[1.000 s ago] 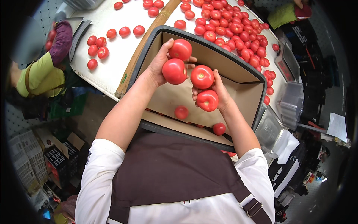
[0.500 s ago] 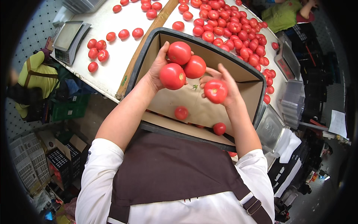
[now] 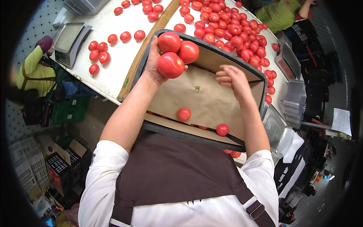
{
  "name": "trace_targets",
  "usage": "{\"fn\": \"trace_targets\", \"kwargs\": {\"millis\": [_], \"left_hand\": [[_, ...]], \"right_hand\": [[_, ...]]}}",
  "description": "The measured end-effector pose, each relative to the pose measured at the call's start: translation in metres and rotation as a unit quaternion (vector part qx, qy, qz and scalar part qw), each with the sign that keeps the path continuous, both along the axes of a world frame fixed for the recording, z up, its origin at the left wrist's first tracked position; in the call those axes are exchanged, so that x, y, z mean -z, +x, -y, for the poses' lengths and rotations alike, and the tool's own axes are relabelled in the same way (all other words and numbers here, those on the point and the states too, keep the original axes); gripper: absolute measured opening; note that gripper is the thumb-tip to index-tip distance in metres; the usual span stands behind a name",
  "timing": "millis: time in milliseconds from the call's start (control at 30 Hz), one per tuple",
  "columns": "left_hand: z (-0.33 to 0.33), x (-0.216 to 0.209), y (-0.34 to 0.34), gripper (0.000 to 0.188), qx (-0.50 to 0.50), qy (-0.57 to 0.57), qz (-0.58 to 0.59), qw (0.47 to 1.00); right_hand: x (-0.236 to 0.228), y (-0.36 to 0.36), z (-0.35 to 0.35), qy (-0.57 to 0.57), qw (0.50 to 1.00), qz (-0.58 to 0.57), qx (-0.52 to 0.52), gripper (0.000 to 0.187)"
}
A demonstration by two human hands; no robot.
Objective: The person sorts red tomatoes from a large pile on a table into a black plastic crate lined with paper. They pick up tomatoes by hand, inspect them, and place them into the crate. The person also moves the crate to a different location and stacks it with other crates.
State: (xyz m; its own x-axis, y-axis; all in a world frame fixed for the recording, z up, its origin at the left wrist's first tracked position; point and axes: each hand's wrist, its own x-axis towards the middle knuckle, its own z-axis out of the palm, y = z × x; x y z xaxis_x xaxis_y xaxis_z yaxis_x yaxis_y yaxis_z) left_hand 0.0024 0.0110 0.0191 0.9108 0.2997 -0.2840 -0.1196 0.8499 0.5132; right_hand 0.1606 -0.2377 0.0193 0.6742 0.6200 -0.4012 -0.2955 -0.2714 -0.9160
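Note:
Three large red tomatoes (image 3: 171,65) are cupped together in my left hand (image 3: 154,70), raised over the left part of a black crate (image 3: 204,140). My right hand (image 3: 235,82) is over the crate's right side, fingers loosely bent and no tomato in it. Brown paper (image 3: 177,94) lines the crate. One tomato (image 3: 184,114) and a second tomato (image 3: 222,129) lie low in the crate near my body, beside a small green stem (image 3: 197,88) farther in. A red bit shows through a gap by the near wall.
A large tomato pile (image 3: 230,30) covers the white table beyond the crate. Loose tomatoes (image 3: 102,47) lie left of a wooden strip (image 3: 151,36). Scales (image 3: 70,41) stand at left and right, near clear plastic boxes (image 3: 293,99). Other people work at both far sides.
The tomato that was in my right hand is gone from it. My left hand has shifted slightly up and left with its three tomatoes.

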Motion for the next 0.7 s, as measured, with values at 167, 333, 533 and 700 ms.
{"fn": "trace_targets", "kwargs": {"millis": [167,333,533,700], "left_hand": [[-0.020,-0.002,-0.010,0.085,-0.029,-0.047,0.126,0.990],[-0.083,-0.008,-0.064,0.087,-0.015,-0.132,0.210,0.969],[-0.144,0.050,-0.104,0.079,-0.156,-0.155,0.010,0.976],[-0.155,0.098,-0.112,0.074,-0.234,-0.136,-0.168,0.948]], "right_hand": [[0.015,-0.026,0.034,-0.181,0.960,0.172,-0.124,0.039],[0.046,-0.080,0.096,-0.412,0.766,0.229,-0.437,0.044],[0.091,-0.105,0.117,-0.456,0.680,0.256,-0.514,0.044],[0.060,-0.114,0.050,-0.304,0.752,0.329,-0.484,0.056]]}}
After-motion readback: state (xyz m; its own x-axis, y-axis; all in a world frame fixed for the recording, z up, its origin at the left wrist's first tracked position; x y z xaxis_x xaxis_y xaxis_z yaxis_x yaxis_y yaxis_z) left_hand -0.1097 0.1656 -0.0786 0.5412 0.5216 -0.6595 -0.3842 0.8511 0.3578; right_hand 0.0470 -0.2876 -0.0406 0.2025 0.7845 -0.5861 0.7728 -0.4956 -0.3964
